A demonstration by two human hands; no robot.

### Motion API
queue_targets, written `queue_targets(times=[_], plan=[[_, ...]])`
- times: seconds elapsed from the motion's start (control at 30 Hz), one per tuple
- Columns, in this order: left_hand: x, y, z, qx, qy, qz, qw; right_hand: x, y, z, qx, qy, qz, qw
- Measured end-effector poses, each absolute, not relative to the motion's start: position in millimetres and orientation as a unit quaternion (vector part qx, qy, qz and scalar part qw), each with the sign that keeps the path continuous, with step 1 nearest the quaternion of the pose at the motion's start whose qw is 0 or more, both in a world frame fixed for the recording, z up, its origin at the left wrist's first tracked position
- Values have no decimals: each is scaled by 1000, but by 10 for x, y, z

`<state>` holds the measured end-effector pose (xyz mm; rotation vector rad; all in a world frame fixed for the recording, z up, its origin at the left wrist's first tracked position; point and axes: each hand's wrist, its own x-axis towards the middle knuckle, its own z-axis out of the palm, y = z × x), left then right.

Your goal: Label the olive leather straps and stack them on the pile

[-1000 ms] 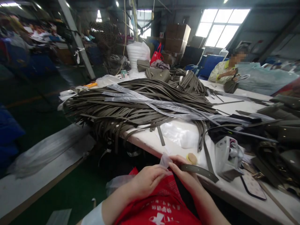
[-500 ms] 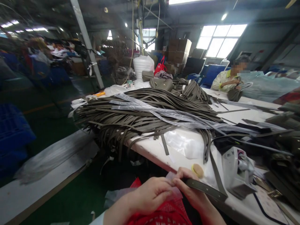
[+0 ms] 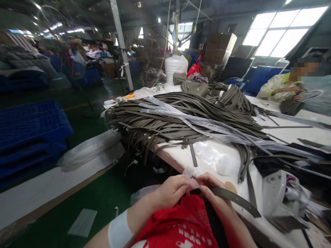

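My left hand (image 3: 173,190) is closed on a translucent plastic sleeve (image 3: 190,175), which sticks up past the fingertips. Close beside it, my right hand (image 3: 213,193) grips an olive-grey strap (image 3: 239,200) with small holes along it. The strap's free part curves out to the right over the forearm. Its other end runs toward the plastic between my hands; how far in it sits is hidden by the fingers. Both hands are in front of a red apron (image 3: 178,224), just off the near edge of the white table (image 3: 168,158).
A large heap of olive straps (image 3: 160,120) with clear plastic sleeves (image 3: 186,119) across it lies on the table. A white tape dispenser (image 3: 280,196) stands at right, near a round tan object (image 3: 230,187). Blue pallets (image 3: 33,127) are on the left. A co-worker (image 3: 287,86) sits at far right.
The view has swung left, so the table and heap sit further right. My hands stay together, with the plastic and strap still held; the plastic now stands up higher between them.
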<state>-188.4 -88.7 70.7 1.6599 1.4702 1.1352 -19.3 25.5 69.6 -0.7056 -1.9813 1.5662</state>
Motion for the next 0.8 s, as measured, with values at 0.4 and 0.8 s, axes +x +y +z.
queue_targets(times=[0.4, 0.8], plan=[[-1966, -981, 635, 651, 540, 424, 324, -370, 168, 612, -202, -806, 513, 214], [-2233, -1342, 345, 492, 687, 452, 287, -1765, 729, 292, -378, -447, 782, 212]])
